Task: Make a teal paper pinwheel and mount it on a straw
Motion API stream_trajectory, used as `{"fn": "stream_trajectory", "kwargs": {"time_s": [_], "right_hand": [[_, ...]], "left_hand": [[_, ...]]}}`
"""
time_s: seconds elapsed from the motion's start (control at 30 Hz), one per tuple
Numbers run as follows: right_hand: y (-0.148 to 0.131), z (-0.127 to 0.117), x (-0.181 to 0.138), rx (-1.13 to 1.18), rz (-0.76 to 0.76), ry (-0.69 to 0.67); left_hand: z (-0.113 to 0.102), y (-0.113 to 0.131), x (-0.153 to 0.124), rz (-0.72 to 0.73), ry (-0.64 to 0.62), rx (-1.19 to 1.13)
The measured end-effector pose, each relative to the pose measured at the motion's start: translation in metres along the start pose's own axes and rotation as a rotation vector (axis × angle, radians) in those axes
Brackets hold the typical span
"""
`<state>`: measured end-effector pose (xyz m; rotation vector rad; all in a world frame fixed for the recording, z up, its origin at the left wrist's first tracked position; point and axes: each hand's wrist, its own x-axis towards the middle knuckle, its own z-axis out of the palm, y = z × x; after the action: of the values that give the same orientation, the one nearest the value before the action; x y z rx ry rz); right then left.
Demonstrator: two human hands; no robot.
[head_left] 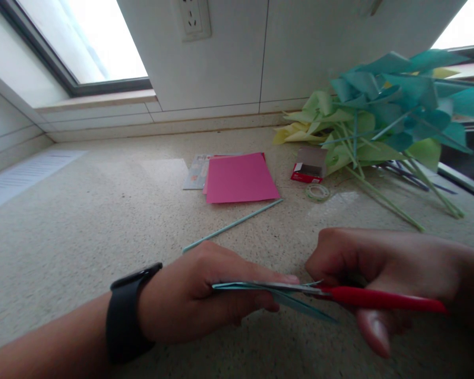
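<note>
My left hand [205, 295], with a black watch on the wrist, pinches a thin teal sheet of paper [300, 306] held edge-on just above the counter. My right hand [379, 268] grips red-handled scissors [371, 298], whose metal blades lie along the paper's edge between my two hands. The paper's edge reaches from my left fingers to below the scissor blades. A thin teal stick [233, 225] lies on the counter just beyond my left hand.
A stack of pink paper [239, 178] lies at the centre of the speckled counter [82, 237], with a small red box [308, 164] and a rubber band [318, 191] to its right. A pile of teal, green and yellow paper pinwheels on sticks [383, 113] fills the right back. A printed sheet [23, 176] lies far left.
</note>
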<state>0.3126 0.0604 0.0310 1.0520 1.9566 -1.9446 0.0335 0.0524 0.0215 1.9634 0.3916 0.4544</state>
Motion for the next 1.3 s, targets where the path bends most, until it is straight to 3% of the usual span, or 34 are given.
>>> {"fn": "stream_trajectory", "kwargs": {"time_s": [0.17, 0.53, 1.03, 1.13, 1.3], "right_hand": [[0.001, -0.001, 0.0, -0.028, -0.064, 0.006], [-0.003, -0.002, 0.0, 0.103, 0.042, -0.044], [0.013, -0.013, -0.006, 0.125, -0.2, 0.023], [0.026, -0.018, -0.003, 0.252, -0.286, 0.072], [0.03, -0.02, -0.001, 0.316, -0.348, 0.28]], "left_hand": [[0.0, 0.0, -0.001, -0.039, -0.008, -0.029], [0.0, 0.001, 0.0, -0.033, -0.008, -0.003], [0.001, 0.002, 0.001, -0.01, 0.144, 0.116], [0.002, 0.001, 0.0, 0.0, 0.165, 0.113], [0.007, -0.003, -0.006, -0.079, 0.189, -0.008]]}}
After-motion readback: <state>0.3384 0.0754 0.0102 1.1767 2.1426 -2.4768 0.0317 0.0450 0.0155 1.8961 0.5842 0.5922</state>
